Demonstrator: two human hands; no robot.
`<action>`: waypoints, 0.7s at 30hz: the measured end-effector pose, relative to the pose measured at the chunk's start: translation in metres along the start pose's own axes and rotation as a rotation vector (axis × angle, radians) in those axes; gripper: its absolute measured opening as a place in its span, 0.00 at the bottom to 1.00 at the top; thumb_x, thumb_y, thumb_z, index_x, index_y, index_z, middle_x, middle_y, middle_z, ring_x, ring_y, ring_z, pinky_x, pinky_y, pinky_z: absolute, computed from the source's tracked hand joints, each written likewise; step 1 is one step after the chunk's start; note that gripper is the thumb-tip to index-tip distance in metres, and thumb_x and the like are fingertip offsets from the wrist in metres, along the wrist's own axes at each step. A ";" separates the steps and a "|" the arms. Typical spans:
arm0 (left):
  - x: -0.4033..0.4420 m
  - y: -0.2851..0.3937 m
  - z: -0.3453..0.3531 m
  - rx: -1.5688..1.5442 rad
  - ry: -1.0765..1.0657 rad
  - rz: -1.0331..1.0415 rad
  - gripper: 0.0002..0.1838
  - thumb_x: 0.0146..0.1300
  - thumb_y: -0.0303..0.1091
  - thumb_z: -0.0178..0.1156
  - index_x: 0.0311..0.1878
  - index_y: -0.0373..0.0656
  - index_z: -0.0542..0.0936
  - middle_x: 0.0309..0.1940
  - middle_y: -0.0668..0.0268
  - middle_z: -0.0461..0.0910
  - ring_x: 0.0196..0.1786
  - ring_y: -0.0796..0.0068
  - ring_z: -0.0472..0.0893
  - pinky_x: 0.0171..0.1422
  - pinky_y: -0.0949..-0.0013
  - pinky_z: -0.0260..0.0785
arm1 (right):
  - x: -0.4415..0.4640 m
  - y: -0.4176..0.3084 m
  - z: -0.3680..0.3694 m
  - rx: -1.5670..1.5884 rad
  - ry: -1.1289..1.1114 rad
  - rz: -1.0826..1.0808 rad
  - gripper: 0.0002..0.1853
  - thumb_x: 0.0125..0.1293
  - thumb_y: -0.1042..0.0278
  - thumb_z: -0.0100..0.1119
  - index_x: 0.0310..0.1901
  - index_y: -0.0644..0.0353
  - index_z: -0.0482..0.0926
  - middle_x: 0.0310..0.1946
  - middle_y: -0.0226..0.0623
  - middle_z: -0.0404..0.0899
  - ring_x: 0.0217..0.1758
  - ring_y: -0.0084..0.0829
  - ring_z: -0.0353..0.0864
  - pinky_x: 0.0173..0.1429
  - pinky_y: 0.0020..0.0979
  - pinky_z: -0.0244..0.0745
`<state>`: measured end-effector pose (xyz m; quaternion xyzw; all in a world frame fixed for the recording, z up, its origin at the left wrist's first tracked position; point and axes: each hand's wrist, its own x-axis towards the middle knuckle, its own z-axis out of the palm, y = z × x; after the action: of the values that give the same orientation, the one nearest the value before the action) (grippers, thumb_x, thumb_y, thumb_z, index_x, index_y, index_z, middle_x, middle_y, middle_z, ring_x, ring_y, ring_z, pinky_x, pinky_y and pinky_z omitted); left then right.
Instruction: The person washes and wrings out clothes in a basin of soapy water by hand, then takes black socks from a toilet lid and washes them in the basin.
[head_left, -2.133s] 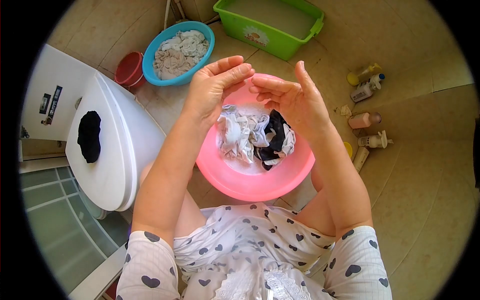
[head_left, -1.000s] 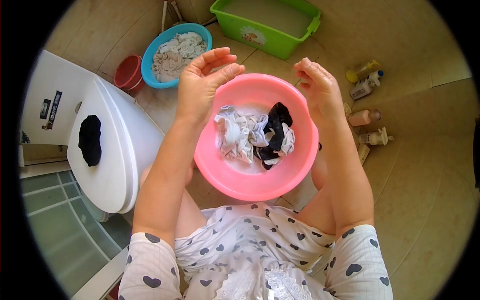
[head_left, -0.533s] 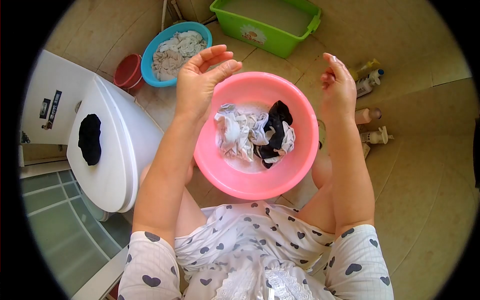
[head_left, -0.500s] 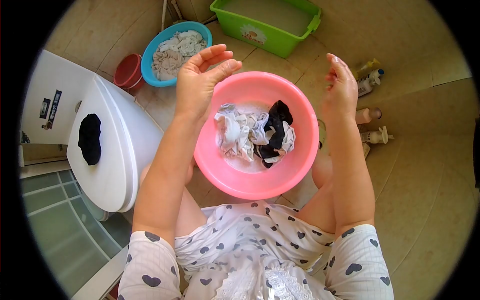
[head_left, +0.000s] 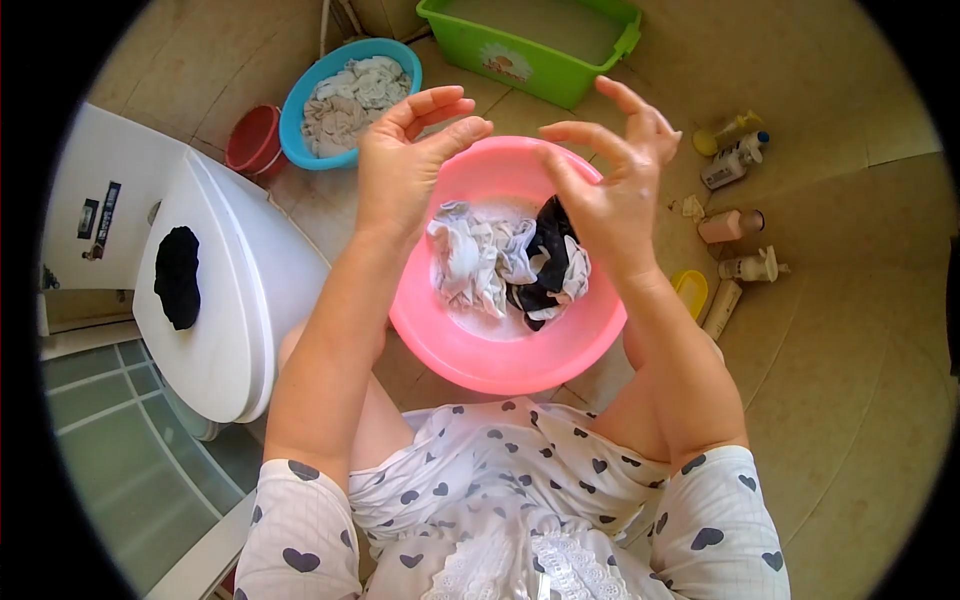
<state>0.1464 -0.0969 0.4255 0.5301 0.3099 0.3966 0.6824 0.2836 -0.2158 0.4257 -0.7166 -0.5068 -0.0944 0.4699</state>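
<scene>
Both of my hands are raised over a pink basin (head_left: pixel 450 365) on the floor. My left hand (head_left: pixel 408 165), above the basin's upper left rim, has its fingers curved apart from the thumb and holds nothing. Over the upper right rim is my right hand (head_left: pixel 618 180), fingers spread and bent, with nothing in it. Wet white cloth (head_left: pixel 470 262) lies in shallow sudsy water in the basin. Beside it is a crumpled black cloth (head_left: pixel 545 265), partly covered by my right hand, with a pale piece at its right.
A blue basin (head_left: pixel 290 120) of pale laundry stands beside a red bucket (head_left: pixel 253 140). Behind is a green tub (head_left: pixel 560 85) of cloudy water. Several bottles (head_left: pixel 730 226) line the right wall. On the left, a black cloth (head_left: pixel 178 278) lies on a white toilet lid (head_left: pixel 225 330).
My right hand has swung left from beside the basin to above its rim, and its fingers have spread. My left hand has barely moved.
</scene>
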 end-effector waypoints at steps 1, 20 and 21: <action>-0.001 0.000 0.002 -0.014 0.002 -0.006 0.18 0.50 0.20 0.68 0.46 0.35 0.77 0.43 0.60 0.79 0.41 0.72 0.82 0.48 0.72 0.76 | -0.001 -0.003 0.002 -0.004 -0.045 -0.006 0.07 0.48 0.62 0.70 0.31 0.47 0.86 0.59 0.34 0.67 0.65 0.41 0.53 0.69 0.42 0.46; -0.002 -0.001 0.003 -0.081 -0.019 -0.029 0.17 0.53 0.20 0.66 0.48 0.36 0.77 0.45 0.59 0.78 0.44 0.68 0.82 0.50 0.71 0.77 | 0.004 -0.006 0.026 0.103 0.003 0.000 0.05 0.43 0.65 0.72 0.21 0.50 0.84 0.48 0.26 0.74 0.60 0.37 0.60 0.68 0.49 0.41; -0.002 -0.001 0.002 -0.083 -0.014 -0.032 0.17 0.53 0.20 0.66 0.48 0.36 0.77 0.44 0.59 0.78 0.44 0.68 0.82 0.50 0.71 0.76 | 0.004 -0.005 0.026 0.106 0.012 -0.001 0.05 0.43 0.65 0.72 0.21 0.50 0.84 0.47 0.26 0.74 0.59 0.37 0.60 0.68 0.47 0.42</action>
<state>0.1476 -0.0995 0.4256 0.4990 0.2969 0.3945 0.7121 0.2729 -0.1930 0.4173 -0.6899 -0.5087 -0.0717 0.5100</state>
